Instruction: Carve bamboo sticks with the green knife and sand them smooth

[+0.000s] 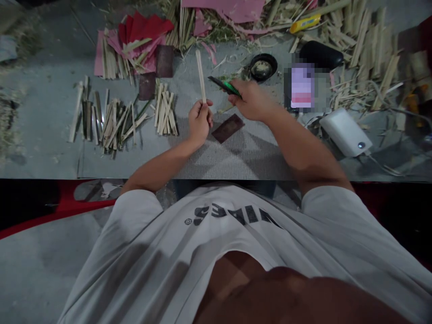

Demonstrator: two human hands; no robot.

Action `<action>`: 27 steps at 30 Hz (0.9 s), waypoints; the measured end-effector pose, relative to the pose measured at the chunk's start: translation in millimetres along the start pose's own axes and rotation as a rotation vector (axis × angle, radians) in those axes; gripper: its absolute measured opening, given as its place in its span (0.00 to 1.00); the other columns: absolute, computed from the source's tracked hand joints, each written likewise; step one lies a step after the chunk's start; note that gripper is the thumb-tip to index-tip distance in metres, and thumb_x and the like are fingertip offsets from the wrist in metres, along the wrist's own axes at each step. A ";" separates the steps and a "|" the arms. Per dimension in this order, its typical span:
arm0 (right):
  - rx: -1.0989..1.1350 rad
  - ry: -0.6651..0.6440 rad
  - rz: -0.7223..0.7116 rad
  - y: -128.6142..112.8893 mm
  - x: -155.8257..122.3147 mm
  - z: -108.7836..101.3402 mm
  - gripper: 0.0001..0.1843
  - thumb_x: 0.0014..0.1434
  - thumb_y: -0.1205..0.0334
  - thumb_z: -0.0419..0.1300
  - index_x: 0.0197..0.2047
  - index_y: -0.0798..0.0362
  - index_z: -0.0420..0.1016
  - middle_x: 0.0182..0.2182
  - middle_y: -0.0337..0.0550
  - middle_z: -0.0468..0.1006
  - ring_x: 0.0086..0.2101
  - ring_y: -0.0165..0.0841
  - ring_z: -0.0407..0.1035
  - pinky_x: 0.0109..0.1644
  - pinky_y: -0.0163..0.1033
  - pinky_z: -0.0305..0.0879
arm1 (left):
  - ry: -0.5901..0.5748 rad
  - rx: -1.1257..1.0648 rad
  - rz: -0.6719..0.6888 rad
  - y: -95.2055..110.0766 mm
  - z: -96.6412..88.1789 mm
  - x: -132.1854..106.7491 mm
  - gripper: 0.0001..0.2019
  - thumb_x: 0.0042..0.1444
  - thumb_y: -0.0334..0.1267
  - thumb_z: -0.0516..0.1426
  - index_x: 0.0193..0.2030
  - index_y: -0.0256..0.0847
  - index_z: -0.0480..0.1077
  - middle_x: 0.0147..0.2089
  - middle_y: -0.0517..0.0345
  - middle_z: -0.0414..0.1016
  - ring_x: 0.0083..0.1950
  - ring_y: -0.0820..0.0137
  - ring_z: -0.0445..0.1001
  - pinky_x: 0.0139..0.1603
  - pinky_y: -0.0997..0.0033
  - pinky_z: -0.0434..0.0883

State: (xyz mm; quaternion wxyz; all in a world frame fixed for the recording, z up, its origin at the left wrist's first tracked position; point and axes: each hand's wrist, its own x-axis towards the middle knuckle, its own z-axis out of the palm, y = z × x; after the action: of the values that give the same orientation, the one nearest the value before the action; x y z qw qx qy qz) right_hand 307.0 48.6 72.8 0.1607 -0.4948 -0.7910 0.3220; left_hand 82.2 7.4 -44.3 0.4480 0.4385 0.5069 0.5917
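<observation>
My left hand [200, 120] is closed around the lower end of a thin, pale bamboo strip [200, 74], which points away from me. In my right hand [249, 100] is a utility knife [229, 87] with a green and black handle. Its dark blade points left toward the strip, and a gap shows between the two. On the table just below my hands lies a brown piece of sandpaper [228, 128]. Left of my left hand is a small pile of cut bamboo strips [165, 110].
More strips [116, 119] lie farther left, near red and pink paper [145, 29]. A black bowl [263, 67], a black case [321, 55], a phone [302, 85] and a white power bank [346, 132] with cables stand at right. Shavings and a yellow cutter [305, 23] lie at the back.
</observation>
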 end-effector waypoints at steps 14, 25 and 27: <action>-0.499 -0.057 0.020 -10.1 -9.8 8.3 0.34 0.95 0.34 0.55 0.67 0.56 0.88 0.63 0.75 0.92 0.60 0.64 0.82 0.59 0.55 0.63 | -0.119 0.120 0.103 8.2 -2.1 -14.4 0.38 0.83 0.84 0.57 0.48 0.49 0.80 0.26 0.64 0.69 0.23 0.70 0.73 0.29 0.67 0.74; -0.565 -0.035 0.014 -11.8 -1.5 12.0 0.39 0.95 0.31 0.50 0.67 0.54 0.91 0.64 0.72 0.93 0.58 0.62 0.83 0.51 0.53 0.54 | -0.147 0.174 0.194 24.9 0.4 -31.3 0.39 0.82 0.88 0.51 0.45 0.53 0.74 0.21 0.69 0.60 0.20 0.68 0.58 0.26 0.59 0.60; -0.579 -0.026 0.011 -12.1 2.3 12.5 0.39 0.96 0.30 0.51 0.68 0.55 0.90 0.66 0.72 0.93 0.58 0.62 0.83 0.51 0.53 0.53 | -0.142 0.180 0.163 23.9 0.0 -30.3 0.41 0.81 0.91 0.49 0.45 0.53 0.74 0.22 0.69 0.60 0.23 0.69 0.59 0.29 0.60 0.63</action>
State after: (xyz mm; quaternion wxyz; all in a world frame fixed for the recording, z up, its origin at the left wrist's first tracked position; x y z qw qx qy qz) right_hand 290.6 42.6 71.5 0.0009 -0.5201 -0.8493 0.0900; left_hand 86.7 -24.1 -22.5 0.3918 0.5574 0.4878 0.5457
